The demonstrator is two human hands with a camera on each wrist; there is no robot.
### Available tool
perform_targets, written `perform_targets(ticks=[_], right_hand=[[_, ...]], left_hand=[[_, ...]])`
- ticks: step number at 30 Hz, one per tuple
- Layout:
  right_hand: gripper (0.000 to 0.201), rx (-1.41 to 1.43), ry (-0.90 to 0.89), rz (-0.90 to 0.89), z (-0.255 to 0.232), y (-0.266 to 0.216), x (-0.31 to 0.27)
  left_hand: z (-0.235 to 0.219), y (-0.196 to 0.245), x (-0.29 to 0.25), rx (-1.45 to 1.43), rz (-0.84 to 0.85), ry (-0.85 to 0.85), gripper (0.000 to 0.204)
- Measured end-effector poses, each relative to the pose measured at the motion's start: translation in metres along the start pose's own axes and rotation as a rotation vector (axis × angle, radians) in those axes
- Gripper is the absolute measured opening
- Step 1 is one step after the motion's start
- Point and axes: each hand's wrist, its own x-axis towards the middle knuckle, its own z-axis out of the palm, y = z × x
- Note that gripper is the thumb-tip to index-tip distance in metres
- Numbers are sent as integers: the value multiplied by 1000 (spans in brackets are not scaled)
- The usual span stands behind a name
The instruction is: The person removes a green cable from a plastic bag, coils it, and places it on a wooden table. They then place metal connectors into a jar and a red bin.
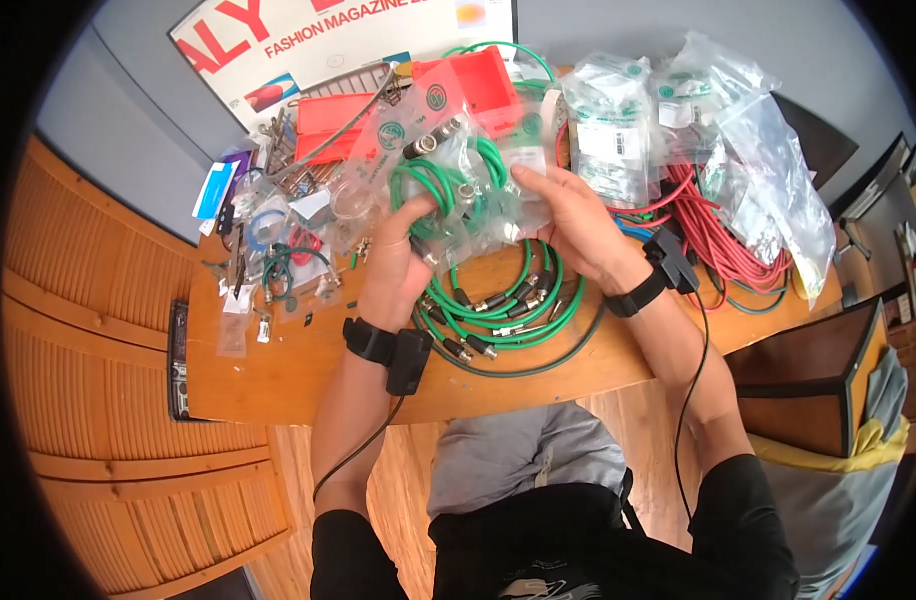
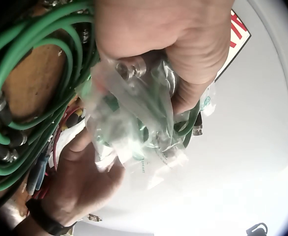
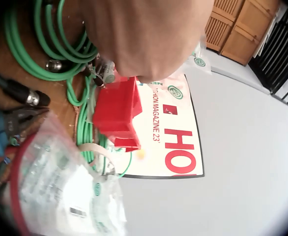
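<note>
Both hands hold up a clear plastic bag [image 1: 498,228] with green print, together with a coil of green cable [image 1: 433,185] that has metal connectors. On the left side, the left hand [image 1: 396,265] grips the coil and bag, its thumb laid over the cable. The right hand [image 1: 578,222] pinches the bag's right side, thumb on top. Close up in the left wrist view, crumpled plastic [image 2: 134,118] lies between the two hands, and a silver connector [image 2: 134,68] shows by the left palm. The right hand's fingertips are hidden in the right wrist view.
More green cables [image 1: 508,325] lie coiled on the wooden table [image 1: 308,385] below the hands. Red bins [image 1: 478,85] stand behind. To the right are bagged parts [image 1: 608,130] and a bundle of red cable [image 1: 723,235]; small connectors and leads [image 1: 293,265] litter the left.
</note>
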Motion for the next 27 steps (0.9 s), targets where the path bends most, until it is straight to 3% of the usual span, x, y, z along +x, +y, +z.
perform_targets(ticks=[7, 8, 10, 13, 18, 22, 27], right_hand=[[33, 65, -32, 1, -17, 2, -5], [33, -21, 53, -60, -11, 5, -8], [31, 33, 51, -80, -12, 15, -5], [28, -7, 63, -119, -17, 11, -6], [19, -123, 166, -156, -15, -6, -11], [24, -281, 147, -203, -20, -10, -13], [39, -347, 122, -144, -7, -11, -21]], left_hand=[[-15, -1, -12, -43, -38, -157, 44], [-16, 0, -15, -55, -60, -177, 45], [-16, 1, -17, -75, -107, -221, 46], [-13, -3, -15, -1, -35, -172, 48], [-20, -4, -9, 33, -53, -130, 48], [-33, -4, -6, 14, -62, -204, 43], [-19, -3, -9, 70, -63, -158, 48]])
